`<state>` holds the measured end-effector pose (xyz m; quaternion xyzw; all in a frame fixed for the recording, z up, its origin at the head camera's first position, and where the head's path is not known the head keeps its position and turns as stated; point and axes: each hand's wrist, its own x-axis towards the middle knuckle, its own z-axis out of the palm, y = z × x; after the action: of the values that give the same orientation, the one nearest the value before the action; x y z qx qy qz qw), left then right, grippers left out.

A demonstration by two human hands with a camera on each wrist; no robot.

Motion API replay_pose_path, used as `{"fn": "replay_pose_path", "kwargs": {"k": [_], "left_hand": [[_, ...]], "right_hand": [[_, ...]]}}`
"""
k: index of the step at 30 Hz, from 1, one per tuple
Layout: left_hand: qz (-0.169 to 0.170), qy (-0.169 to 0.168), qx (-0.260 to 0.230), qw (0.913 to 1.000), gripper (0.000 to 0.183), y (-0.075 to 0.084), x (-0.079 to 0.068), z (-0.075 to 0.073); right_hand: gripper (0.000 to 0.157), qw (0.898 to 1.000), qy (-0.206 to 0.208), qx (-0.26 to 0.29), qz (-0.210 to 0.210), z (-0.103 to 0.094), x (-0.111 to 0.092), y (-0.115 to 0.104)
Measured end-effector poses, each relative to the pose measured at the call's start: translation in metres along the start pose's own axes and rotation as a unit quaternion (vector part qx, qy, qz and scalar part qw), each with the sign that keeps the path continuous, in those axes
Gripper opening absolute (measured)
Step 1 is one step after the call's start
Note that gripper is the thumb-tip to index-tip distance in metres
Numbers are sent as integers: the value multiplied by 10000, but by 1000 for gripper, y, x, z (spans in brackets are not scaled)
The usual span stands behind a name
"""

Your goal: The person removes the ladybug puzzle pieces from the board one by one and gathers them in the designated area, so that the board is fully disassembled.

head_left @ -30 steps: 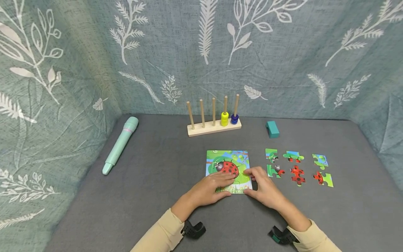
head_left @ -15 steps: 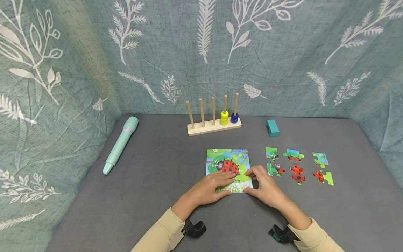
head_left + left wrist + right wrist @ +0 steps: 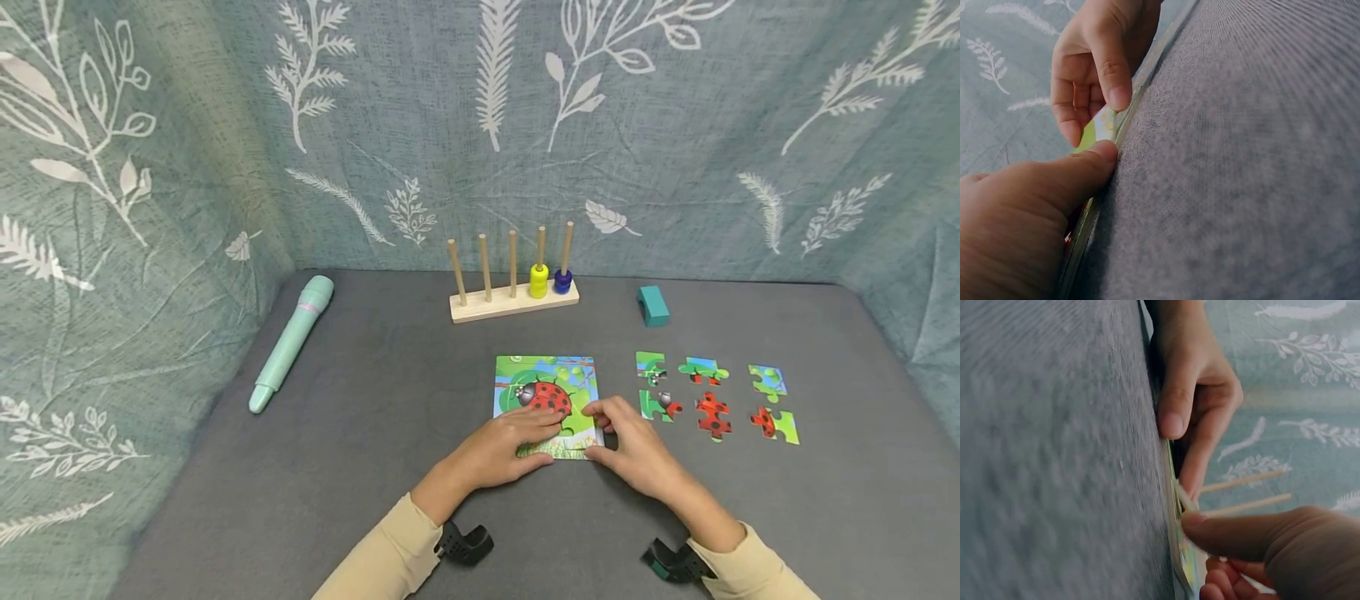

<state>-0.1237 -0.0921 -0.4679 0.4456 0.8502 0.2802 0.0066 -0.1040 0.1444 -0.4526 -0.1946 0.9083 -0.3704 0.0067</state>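
A ladybug jigsaw puzzle (image 3: 545,367) lies in its square tray on the grey cloth. My left hand (image 3: 498,450) rests over its lower left part, fingers stretched across the ladybug and thumb at the near edge. At the lower right corner my right hand (image 3: 637,450) pinches a jigsaw piece between thumb and fingers. In the right wrist view this piece (image 3: 1184,495) shows its edge tilted up from the tray beside my right thumb. The left wrist view has my left thumb (image 3: 1105,151) at the tray's edge, facing the right hand; its other fingers are hidden.
To the right lie several loose jigsaw pieces (image 3: 712,415) in two rows. A wooden peg stand (image 3: 480,312) with yellow and blue rings stands behind the puzzle, a teal block (image 3: 654,307) right of it. A mint toy microphone (image 3: 288,346) lies at the left.
Both hands keep nearly the same place on the puzzle. The whole head view has shifted slightly; the loose pieces have not moved on the cloth.
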Motion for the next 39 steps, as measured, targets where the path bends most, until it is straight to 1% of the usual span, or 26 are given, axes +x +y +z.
{"fn": "replay_pose_path", "kwargs": {"k": [4, 8, 13, 17, 22, 25, 30, 35, 39], "left_hand": [[-30, -11, -21, 10000, 46, 0, -2, 0], [-85, -71, 18, 9999, 47, -1, -5, 0], [-34, -97, 52, 9999, 47, 0, -5, 0], [68, -33, 62, 10000, 47, 0, -4, 0], [79, 28, 32, 10000, 47, 0, -1, 1], [100, 49, 35, 9999, 47, 0, 1, 2], [97, 85, -42, 9999, 47, -1, 3, 3], [54, 76, -59, 9999, 46, -1, 2, 2], [106, 62, -28, 9999, 46, -2, 1, 2]], "right_hand": [[43, 10000, 2, 91, -27, -6, 1, 2], [44, 9999, 46, 141, 8, -16, -1, 6], [45, 9995, 167, 120, 240, -36, -12, 19], [46, 9991, 324, 46, 260, -55, -29, 33], [47, 9979, 595, 8, 260, -82, -54, 50], [46, 9961, 722, -30, 506, -98, -72, 59], [46, 9911, 815, -24, 1049, -121, -101, 77], [46, 9859, 901, 175, 1400, -131, -125, 100], [45, 9835, 1046, 284, 1451, -132, -137, 116]]}}
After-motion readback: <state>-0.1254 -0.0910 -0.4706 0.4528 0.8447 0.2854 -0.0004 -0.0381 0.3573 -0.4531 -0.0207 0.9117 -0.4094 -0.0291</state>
